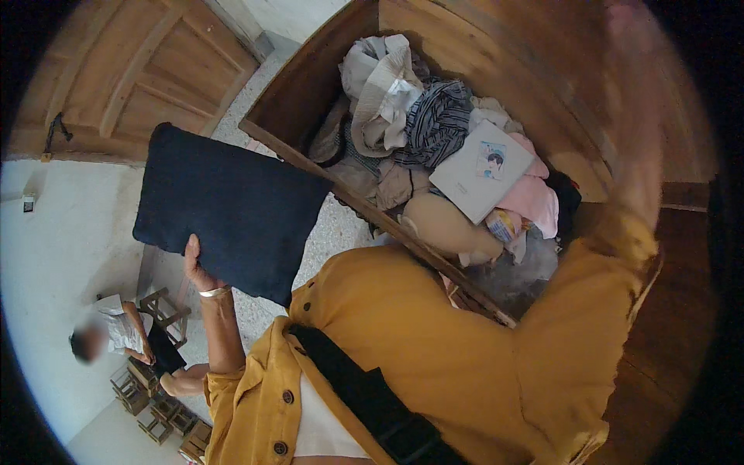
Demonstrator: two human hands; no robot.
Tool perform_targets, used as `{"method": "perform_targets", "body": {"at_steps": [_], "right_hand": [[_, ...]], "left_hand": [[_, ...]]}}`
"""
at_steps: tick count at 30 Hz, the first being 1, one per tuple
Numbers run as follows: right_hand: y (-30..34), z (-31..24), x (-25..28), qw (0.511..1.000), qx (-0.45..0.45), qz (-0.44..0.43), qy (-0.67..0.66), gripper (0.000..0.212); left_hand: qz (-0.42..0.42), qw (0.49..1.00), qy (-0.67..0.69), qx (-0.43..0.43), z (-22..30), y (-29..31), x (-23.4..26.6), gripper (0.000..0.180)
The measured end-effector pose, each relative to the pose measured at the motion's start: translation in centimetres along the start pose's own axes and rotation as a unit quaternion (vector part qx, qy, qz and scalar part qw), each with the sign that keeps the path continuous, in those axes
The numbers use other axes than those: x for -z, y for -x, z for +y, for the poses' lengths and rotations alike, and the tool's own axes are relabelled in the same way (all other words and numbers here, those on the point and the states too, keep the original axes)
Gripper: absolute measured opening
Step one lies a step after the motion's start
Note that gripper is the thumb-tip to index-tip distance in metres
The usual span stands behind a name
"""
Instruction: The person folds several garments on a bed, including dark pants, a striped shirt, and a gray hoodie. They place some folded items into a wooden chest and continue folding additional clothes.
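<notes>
A: How far along is it?

B: Part-way, I'd judge. The chest (364, 208) stands open, and the dark bundle (229, 205) is outside it, held in the left hand (200, 271). Whether it is bound in or out, I can't tell.

A: And what's left?

B: A loose heap lies in the chest, beyond and between the two hands: pale cloth (380, 97), striped cloth (438, 116), pink cloth (536, 200) and a flat white case (469, 178) on top. None of it looks folded or stacked, so I'd call that part undone.

A: How does the left hand grip?

B: At the bundle's near edge, thumb laid over the top face, fingers hidden beneath. Most of the bundle spreads beyond that hand and to its right.

A: And the right hand (629, 31)?

B: Blurred, reaching far up and well apart from the left, against the wooden panel (554, 70). I can't tell whether it is spread, curled or touching the wood.

A: Which way does the bundle point?

B: It's roughly oblong. Its long axis runs left to right and slants: the left end lies farther from the body, beyond the left hand, while the right end comes nearer the body, toward the chest's near rim. Its broad face is turned up to the wearer.
</notes>
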State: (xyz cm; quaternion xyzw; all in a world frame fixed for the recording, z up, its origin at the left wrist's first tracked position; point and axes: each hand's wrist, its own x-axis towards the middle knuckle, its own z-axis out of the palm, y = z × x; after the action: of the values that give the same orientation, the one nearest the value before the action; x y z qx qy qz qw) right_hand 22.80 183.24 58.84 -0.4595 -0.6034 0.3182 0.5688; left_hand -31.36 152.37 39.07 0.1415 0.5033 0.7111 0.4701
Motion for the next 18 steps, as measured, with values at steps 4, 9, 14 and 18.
{"method": "perform_targets", "body": {"at_steps": [4, 9, 14, 18], "right_hand": [[11.7, 7.9, -3.2, 0.860, -0.245, -0.331, 0.303, 0.029], [22.6, 18.1, -0.8, 0.734, -0.363, -0.303, 0.488, 0.041], [27.9, 20.3, -0.6, 0.871, -0.391, -0.003, 0.298, 0.038], [29.4, 24.6, 0.8, 0.879, -0.410, 0.209, 0.128, 0.049]], "left_hand": [[-0.024, 1.000, 0.010, -0.005, 0.0, -0.6, 0.2, 0.052], [0.004, 1.000, 0.006, -0.009, 0.1, 0.4, 2.0, 0.050], [0.021, 1.000, 0.008, -0.003, -0.2, 1.3, 2.6, 0.049], [0.041, 0.999, -0.004, 0.000, -0.8, 1.3, 1.2, 0.048]]}}
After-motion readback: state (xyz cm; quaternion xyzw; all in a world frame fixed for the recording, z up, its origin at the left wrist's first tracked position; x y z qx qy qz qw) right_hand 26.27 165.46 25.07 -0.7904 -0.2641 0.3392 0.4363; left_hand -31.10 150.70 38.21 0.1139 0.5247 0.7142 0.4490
